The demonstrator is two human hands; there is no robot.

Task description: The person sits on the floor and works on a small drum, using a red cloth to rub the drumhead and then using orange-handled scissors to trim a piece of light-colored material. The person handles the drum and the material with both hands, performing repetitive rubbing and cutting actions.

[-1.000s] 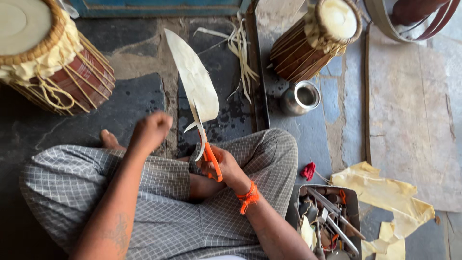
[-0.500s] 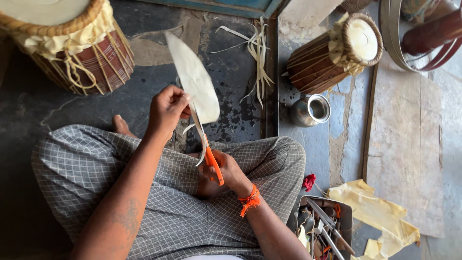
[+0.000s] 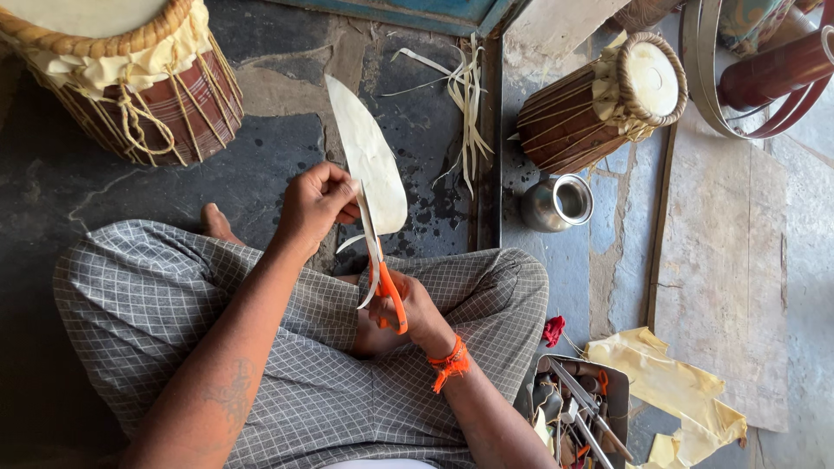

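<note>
1. Pale, stiff hide sheet (image 3: 372, 161) stood above the person's lap, its long axis running from near to far, the pointed tip aimed at the far side and leaning a little left.
2. Its near end sat between the two hands, where a thin curled strip (image 3: 351, 244) hung off the cut edge.
3. The left hand (image 3: 314, 207) pinched the sheet's left edge, thumb and fingertips closed on it.
4. The right hand (image 3: 410, 306) was clenched through the orange handles of the scissors (image 3: 379, 267).
5. The scissors' blades pointed away from the person, along the same near-to-far line as the sheet, and met its near edge.
6. A large laced drum (image 3: 130, 74) lay at the far left, and a smaller drum (image 3: 599, 100) lay on its side at the far right.
7. A small metal pot (image 3: 556, 202) stood just near of the smaller drum.
8. A tool tray (image 3: 580, 408) sat at the near right, with yellowish scraps (image 3: 673, 382) beside it.
</note>
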